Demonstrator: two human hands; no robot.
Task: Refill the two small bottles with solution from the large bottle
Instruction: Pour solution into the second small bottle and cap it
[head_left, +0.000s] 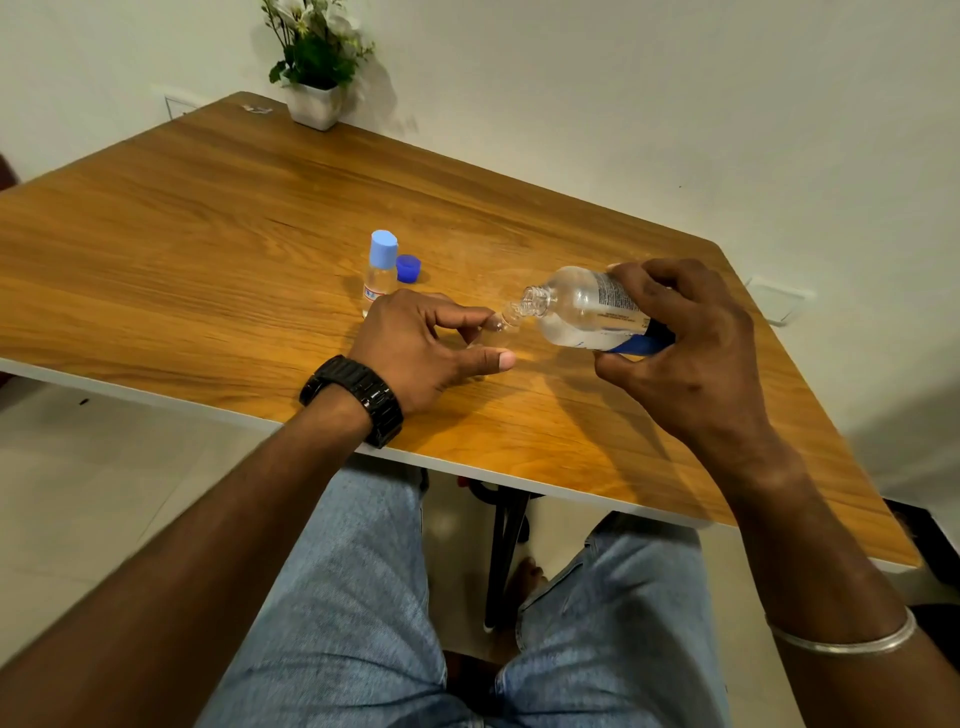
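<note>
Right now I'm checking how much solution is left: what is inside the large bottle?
The tilted large bottle holds clear liquid pooled along its lower side. The right hand and the label cover its rear part, so the amount is uncertain.

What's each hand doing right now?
Left hand: pinches the open small bottle near its neck.
Right hand: grips the large bottle, tilted toward it.

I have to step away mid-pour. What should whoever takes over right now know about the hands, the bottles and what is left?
Right hand grips the large bottle, uncapped, tilted, mouth at the open small bottle.
Left hand holds that small bottle, tilted, at the table.
Second small bottle stands capped behind the left hand, a loose blue cap beside it.
Done: caps off, pouring position reached.
Left: fill, cap; fill level of the second bottle unclear.
</note>
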